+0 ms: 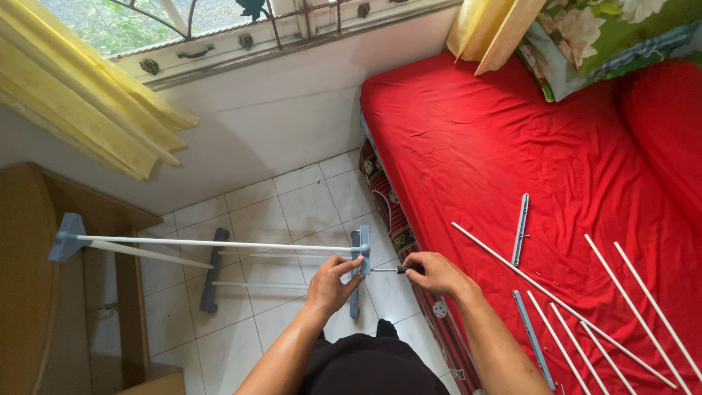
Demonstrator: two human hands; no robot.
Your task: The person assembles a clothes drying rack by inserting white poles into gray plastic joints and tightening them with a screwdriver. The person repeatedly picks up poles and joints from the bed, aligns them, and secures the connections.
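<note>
At lower centre, the left hand (330,284) clamps the grey bracket (363,250) to steady it — the right hand (433,272), fist closed on a screwdriver (387,270), drives the tip squarely in.

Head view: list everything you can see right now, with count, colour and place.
rack frame: one, white rods with grey-blue end pieces, held level over the floor
second frame section: one, grey and white, lying on the floor tiles
screwdriver: one, dark handle, tip at the frame's end piece
loose rods: about seven, white, on the bed at lower right
flat brackets: two, grey-blue, on the bed
bed sheet: one, red
floral pillow: one, green, top right
curtain: yellow, by the window
wooden furniture: one, brown, left
left hand: steadies the end piece
right hand: grips the screwdriver
</note>
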